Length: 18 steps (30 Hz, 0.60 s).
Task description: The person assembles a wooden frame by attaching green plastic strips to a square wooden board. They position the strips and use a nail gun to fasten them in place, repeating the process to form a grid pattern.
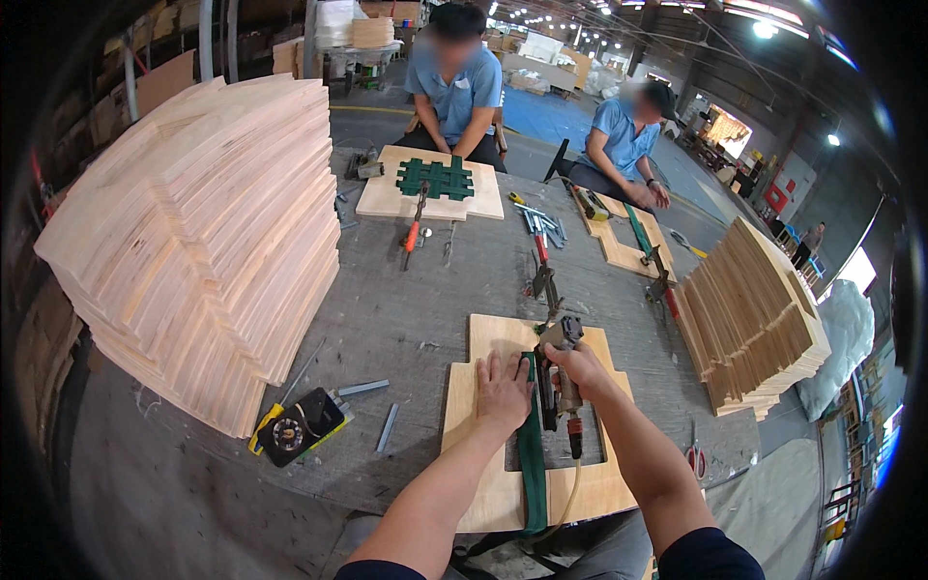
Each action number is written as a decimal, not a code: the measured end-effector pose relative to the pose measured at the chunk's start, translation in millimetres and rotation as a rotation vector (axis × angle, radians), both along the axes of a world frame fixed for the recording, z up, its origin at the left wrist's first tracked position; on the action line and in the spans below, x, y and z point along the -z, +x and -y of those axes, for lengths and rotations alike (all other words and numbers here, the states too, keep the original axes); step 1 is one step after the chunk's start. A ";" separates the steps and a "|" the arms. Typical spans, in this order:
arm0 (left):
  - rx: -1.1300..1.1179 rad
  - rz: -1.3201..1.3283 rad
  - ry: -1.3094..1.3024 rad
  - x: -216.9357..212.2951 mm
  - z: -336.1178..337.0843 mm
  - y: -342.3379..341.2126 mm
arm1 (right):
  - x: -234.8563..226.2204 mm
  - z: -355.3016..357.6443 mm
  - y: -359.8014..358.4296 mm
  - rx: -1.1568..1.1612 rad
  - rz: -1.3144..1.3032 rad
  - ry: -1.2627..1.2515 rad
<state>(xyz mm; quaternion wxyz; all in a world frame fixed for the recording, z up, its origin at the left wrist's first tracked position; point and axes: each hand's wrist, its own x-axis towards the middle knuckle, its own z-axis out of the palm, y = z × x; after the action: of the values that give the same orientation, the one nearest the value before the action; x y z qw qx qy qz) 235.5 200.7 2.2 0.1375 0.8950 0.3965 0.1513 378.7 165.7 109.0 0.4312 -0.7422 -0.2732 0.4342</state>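
Note:
A pale plywood frame [464,418] with a square opening lies on the table in front of me. Down its left-middle part runs a dark green webbing strap [531,474], whose lower end hangs over the front edge. My left hand [504,389] lies flat, fingers stretched out, on the frame and the strap's left edge. Wrapped round a pneumatic staple gun [563,336] is my right hand [574,369]. The gun's nose is at the frame's far bar, beside the strap; its exact contact is hidden. An air hose [572,498] trails from the gun toward me.
A toggle clamp [547,287] stands behind the frame. Tall plywood stacks rise at left [208,242] and right [749,324]. A tape measure [302,425], screwdriver [271,418], staple strips [387,427] and scissors [695,459] lie around. Two co-workers sit opposite at a webbed panel [435,179] and another frame [623,246].

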 end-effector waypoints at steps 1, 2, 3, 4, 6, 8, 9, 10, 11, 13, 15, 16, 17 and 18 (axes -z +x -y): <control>0.001 -0.011 0.001 0.5 -0.1 -0.3 | 2.3 -2.1 -0.3 -0.009 0.006 0.000; 0.003 -0.021 0.002 1.0 0.6 -0.4 | 4.8 -3.2 -0.7 -0.017 0.012 0.000; 0.000 -0.023 0.005 1.4 -0.1 -0.6 | 6.5 -5.4 -1.8 -0.018 0.013 -0.002; -0.002 -0.025 0.008 1.8 -0.2 -0.6 | 8.3 -7.3 -2.8 -0.018 0.014 -0.004; -0.009 -0.025 0.017 3.1 -1.5 -1.0 | 11.3 -10.6 -6.1 -0.019 0.019 -0.003; -0.020 -0.021 0.031 5.0 -3.9 -3.0 | 13.6 -14.2 -10.9 -0.022 0.025 0.004; -0.014 -0.006 0.037 4.7 -2.7 -2.2 | 17.3 -12.9 -8.3 -0.021 0.045 0.009; -0.009 0.008 0.043 4.1 -2.1 -1.4 | 20.4 -12.6 -5.5 -0.022 0.064 0.014; -0.003 0.022 0.049 3.7 -1.1 -1.4 | 23.6 -11.5 -3.2 -0.022 0.084 0.020; 0.008 0.011 0.018 1.4 -0.8 -2.3 | 25.2 -11.0 -3.0 -0.036 0.099 0.028; -0.008 0.030 0.002 0.4 -2.7 -5.0 | 22.7 -12.3 -6.8 -0.043 0.087 0.046; -0.030 0.055 0.001 1.1 -4.0 -8.1 | 19.6 -13.5 -10.4 -0.043 0.067 0.059; -0.052 0.080 0.000 1.6 -6.4 -10.8 | 16.7 -16.5 -14.2 -0.044 0.046 0.072; -0.045 0.100 -0.018 0.4 -5.3 -11.3 | 17.3 -15.8 -14.0 -0.040 0.042 0.061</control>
<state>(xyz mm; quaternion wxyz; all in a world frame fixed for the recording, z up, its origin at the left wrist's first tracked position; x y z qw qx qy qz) 224.1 206.0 1.8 0.1618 0.8759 0.4106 0.1951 364.6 181.5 91.7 0.4391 -0.7320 -0.3100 0.4187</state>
